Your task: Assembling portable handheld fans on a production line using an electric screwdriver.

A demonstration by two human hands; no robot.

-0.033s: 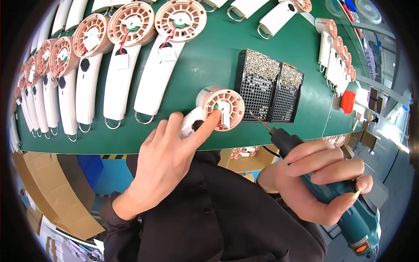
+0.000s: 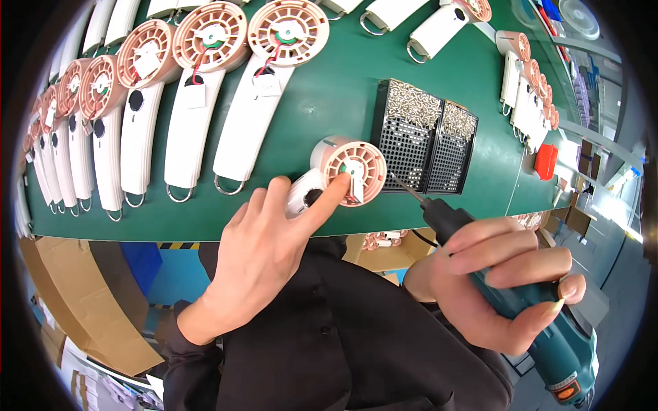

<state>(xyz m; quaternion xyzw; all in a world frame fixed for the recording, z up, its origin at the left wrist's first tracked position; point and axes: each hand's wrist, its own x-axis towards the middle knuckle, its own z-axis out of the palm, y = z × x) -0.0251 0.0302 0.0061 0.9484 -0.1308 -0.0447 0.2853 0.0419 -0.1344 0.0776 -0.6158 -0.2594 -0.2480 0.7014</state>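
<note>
My left hand (image 2: 264,250) is closed around the white handle of a handheld fan (image 2: 368,168) with a pink round housing. Its index fingertip presses at the middle of the spoked face, beside a white part and a bit of green. Most of the handle is hidden under the fingers. In my right hand (image 2: 504,281) is a teal electric screwdriver (image 2: 558,353) with a black nose. The thin bit points up and left, its tip between the fan housing and a black screw tray (image 2: 404,154). No screw can be made out on the tip.
Rows of similar fans (image 2: 236,127) lie along the left and back of the green table (image 2: 322,103). Loose screws (image 2: 411,106) heap at the tray's far end. More fans (image 2: 521,92) and a red bin (image 2: 546,162) are at right; a cardboard box (image 2: 391,257) sits below the edge.
The screwdriver's tip is very slightly closer to the fan housing. Both hands keep the same hold.
</note>
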